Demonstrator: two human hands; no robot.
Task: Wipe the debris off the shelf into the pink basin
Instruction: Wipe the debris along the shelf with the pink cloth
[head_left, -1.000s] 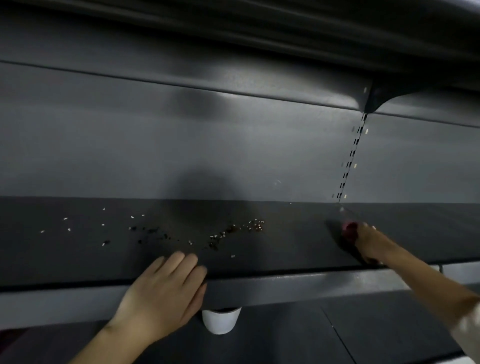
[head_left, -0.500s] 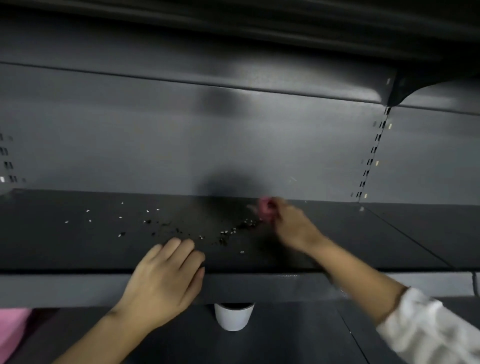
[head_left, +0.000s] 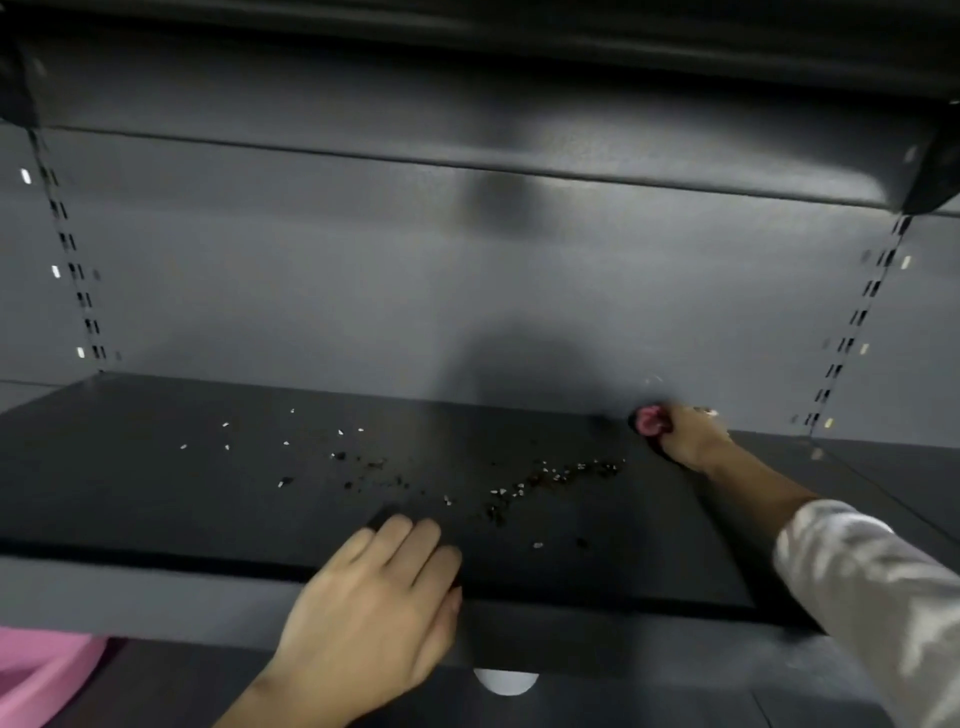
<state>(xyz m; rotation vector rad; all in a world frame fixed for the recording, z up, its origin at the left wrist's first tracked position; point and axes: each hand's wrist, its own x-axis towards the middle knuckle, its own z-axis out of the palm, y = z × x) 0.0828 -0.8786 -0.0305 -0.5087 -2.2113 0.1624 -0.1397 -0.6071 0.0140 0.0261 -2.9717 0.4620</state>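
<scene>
Pink basin (head_left: 36, 675): I see it low at the far left, below the shelf's front lip, placed, I judge, to catch what gets swept off.
Left hand (head_left: 374, 608): flat on the shelf (head_left: 156, 499) edge, fingers together, gripping nothing; it looks like a brace.
Debris (head_left: 519, 488): scattered mid-shelf, densest in a trail right of centre.
Right hand (head_left: 685, 436): closed around a pink cloth (head_left: 649, 420) at the back right, so I could sweep leftward.
</scene>
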